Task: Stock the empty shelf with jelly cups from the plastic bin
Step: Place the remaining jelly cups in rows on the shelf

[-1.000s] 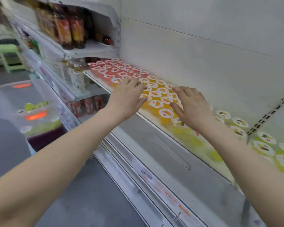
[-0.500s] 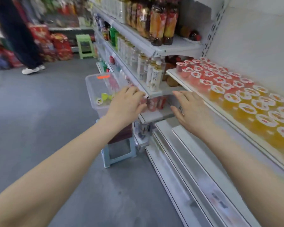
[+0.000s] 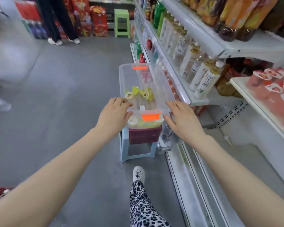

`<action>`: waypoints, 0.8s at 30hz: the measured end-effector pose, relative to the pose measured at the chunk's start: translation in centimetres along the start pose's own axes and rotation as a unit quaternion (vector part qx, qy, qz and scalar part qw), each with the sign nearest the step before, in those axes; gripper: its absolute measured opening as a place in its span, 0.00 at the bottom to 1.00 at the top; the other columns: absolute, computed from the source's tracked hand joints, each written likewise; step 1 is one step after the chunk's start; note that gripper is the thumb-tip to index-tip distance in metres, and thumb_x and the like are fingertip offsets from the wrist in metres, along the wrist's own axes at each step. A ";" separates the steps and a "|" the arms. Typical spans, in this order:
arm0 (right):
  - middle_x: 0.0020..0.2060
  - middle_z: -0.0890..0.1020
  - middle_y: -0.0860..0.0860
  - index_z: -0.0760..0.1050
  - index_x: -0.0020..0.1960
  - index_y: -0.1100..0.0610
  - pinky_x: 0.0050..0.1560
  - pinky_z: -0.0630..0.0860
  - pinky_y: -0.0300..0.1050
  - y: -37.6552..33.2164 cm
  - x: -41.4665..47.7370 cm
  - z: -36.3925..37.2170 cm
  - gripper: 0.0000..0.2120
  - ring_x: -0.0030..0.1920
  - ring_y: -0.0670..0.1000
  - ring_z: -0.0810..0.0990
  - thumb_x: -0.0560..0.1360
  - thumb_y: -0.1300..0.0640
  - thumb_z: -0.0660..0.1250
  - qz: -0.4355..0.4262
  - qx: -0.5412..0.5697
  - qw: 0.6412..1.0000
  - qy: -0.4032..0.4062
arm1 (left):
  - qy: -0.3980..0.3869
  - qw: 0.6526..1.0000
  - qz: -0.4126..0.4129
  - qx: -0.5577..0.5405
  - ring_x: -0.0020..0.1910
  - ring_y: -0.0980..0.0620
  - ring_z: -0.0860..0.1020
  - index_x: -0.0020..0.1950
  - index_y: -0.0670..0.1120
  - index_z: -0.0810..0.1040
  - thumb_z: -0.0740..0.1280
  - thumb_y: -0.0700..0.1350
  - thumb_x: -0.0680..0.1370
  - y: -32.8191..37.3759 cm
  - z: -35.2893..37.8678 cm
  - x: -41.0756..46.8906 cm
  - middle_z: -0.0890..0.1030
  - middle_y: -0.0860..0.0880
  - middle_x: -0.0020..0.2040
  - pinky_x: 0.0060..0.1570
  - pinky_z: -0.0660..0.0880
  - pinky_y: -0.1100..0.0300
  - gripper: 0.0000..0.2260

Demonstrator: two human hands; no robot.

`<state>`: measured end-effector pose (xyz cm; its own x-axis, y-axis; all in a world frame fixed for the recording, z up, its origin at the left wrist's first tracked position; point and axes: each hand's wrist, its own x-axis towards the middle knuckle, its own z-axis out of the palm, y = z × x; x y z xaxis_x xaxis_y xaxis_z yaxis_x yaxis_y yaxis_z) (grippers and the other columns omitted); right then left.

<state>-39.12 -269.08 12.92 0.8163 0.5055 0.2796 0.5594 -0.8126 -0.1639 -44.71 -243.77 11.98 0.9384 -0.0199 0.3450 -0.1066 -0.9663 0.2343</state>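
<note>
A few yellow-green jelly cups [image 3: 135, 91] lie in the clear plastic bin with orange latches [image 3: 123, 82], which sits on a pale blue plastic stool [image 3: 124, 145] on the grey floor [image 3: 64, 95], close beside the shelving. The left hand [image 3: 112, 116] and right hand [image 3: 183, 122] flank its near end, fingers [image 3: 121, 102] loose and spread, holding nothing; whether they touch the bin is unclear. To the right, red-lidded cups [image 3: 259, 77] fill a white shelf [image 3: 241, 89] beside tall drink bottles [image 3: 203, 81].

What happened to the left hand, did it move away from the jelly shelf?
Yes. The left hand has moved left, off the jelly shelf, and is now at the near rim of the plastic bin.
</note>
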 end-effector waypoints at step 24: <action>0.70 0.66 0.56 0.61 0.74 0.60 0.65 0.68 0.48 9.2 25.5 24.0 0.26 0.65 0.57 0.69 0.76 0.63 0.61 0.168 0.082 0.938 -0.290 | -0.290 0.953 -0.073 -0.045 0.67 0.40 0.66 0.71 0.43 0.68 0.63 0.44 0.80 -11.9 19.6 27.2 0.68 0.42 0.69 0.65 0.65 0.52 0.20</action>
<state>-9.73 -256.69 -4.19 0.8648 0.3404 -0.3690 0.2319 -0.9227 -0.3079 -11.46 -237.87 0.77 0.9662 -0.0510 -0.2526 0.0359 -0.9440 0.3281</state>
